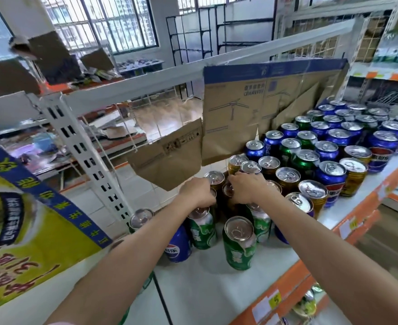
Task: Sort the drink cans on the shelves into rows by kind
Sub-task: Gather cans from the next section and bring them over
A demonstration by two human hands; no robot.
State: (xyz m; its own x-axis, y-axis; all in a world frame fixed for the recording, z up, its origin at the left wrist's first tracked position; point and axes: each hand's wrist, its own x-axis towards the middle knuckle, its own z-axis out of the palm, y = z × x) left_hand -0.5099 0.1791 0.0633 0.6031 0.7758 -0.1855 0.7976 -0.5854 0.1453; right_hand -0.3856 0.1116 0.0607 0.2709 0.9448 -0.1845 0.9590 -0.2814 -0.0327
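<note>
Now both hands sit among smooth metal cylinders mid-shelf: left hand (pixel 199 193) curls round a dark can (pixel 214 181), right hand (pixel 246 187) clasps another dark can (pixel 228 191), its label hidden by fingers.

Barred windows (pixel 123 22) at rear, daylight through. Empty black racks (pixel 188 38) against white wall. Cardboard (pixel 251 109) tied to wire grid. Wooden floor (pixel 160 116).

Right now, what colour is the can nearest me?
Green with white swirls and a silver top, seen clearly in the head view.
</note>
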